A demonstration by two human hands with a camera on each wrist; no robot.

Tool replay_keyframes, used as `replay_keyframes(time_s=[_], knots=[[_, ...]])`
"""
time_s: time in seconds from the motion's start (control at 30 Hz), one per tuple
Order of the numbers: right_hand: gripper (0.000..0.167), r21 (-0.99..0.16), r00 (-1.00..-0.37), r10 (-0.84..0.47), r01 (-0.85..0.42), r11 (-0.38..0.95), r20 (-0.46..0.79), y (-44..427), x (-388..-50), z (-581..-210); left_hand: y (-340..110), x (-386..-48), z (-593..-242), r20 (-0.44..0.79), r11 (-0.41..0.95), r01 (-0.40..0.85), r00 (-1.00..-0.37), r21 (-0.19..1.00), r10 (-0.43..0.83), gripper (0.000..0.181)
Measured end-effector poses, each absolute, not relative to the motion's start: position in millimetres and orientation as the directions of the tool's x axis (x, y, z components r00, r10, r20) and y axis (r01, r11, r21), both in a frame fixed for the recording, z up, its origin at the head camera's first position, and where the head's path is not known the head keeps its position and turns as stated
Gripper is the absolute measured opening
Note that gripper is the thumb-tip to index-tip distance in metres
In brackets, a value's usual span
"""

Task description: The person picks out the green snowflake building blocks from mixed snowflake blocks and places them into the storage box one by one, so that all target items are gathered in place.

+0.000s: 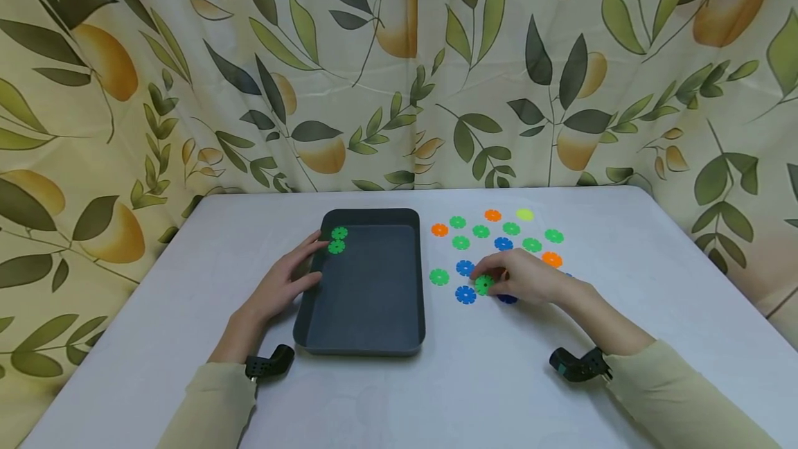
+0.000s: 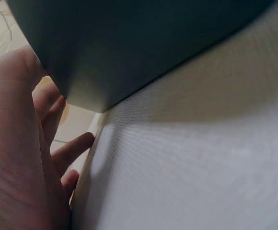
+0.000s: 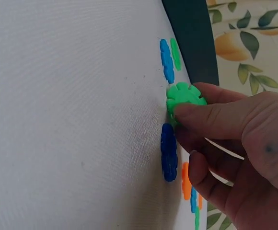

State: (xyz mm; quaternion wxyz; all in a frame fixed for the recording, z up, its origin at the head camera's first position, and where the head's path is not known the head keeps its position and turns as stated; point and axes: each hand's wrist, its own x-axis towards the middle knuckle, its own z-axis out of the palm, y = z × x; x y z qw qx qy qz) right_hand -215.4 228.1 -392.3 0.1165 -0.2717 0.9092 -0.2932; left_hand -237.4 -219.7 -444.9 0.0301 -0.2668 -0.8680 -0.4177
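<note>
A dark grey rectangular tray lies on the table, with two green notched discs near its upper left corner. My left hand rests at the tray's left rim, its fingers extended and some fingertips over the edge. In the left wrist view the thumb side meets the tray's outer wall. To the right of the tray, my right hand pinches a green notched disc between thumb and fingers, just above the table. Beneath that hand, a dark blue disc is partly covered in the head view.
Several more notched discs lie spread right of the tray: green, blue, orange and yellow. A white cloth covers the table. Behind it hangs a leaf-and-fruit patterned curtain.
</note>
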Motion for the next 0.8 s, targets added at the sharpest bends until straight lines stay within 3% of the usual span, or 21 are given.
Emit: replay_keyframes(time_s=[0.4,0.8], knots=[[0.026,-0.679,-0.826,-0.559,-0.368,0.635,-0.075,233.6,-217.7,-390.1,-218.8,-237.2,-444.6,0.273,0.506,0.484,-0.858,0.714,0.436,0.055],[0.033,-0.824,-0.851,-0.503,-0.172,0.54,-0.152,224.5,-222.0,-384.2,-219.4,-237.2,-444.5,0.283,0.493,0.494,-0.851,0.716,0.442,0.055]])
